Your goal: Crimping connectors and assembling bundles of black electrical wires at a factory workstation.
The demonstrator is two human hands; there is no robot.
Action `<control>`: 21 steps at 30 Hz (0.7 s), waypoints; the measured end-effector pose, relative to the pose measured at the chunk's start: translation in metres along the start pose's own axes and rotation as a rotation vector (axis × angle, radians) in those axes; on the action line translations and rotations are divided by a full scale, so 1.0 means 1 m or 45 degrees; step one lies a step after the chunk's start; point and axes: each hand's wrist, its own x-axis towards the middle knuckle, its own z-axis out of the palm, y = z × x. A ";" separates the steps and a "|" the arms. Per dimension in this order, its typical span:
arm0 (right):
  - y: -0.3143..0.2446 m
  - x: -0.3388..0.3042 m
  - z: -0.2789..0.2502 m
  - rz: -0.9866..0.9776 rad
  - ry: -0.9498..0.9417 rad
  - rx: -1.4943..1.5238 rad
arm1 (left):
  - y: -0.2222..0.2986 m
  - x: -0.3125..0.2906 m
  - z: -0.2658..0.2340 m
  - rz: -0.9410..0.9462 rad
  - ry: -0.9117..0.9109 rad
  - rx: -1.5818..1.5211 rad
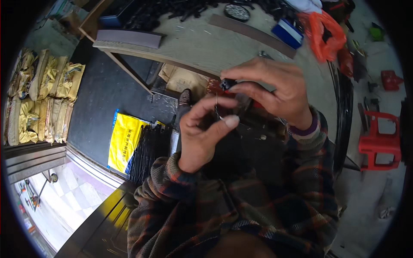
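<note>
My right hand [282, 88] pinches a small black block-like part [228, 84] between thumb and fingertips, above my lap. Lower and to its left is my left hand [200, 135], thumb and forefinger curled toward each other around a thin, dark, wire-like piece [217, 111] with a shiny end. The forefinger is smeared by motion, and the exact kind of the thin piece is too small to make out. The two hands are close together but apart.
Ahead is a worktable [185, 45] with heaped black parts [172, 13], a round dish [236, 13], a blue box [287, 33] and an orange plastic bag [325, 36]. Long black strips [148, 150] lie on a yellow sack [124, 139]. A red stool [380, 139] stands right; stacked sacks [43, 96] left.
</note>
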 end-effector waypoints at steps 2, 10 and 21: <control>-0.008 -0.017 -0.014 -0.039 -0.036 -0.055 | -0.001 0.000 0.016 -0.051 0.000 -0.088; -0.003 -0.060 -0.024 0.147 0.134 0.565 | -0.021 -0.015 0.045 -0.045 -0.009 -0.100; -0.031 -0.076 -0.019 -0.024 0.208 -0.290 | -0.025 -0.021 0.048 -0.027 -0.076 -0.102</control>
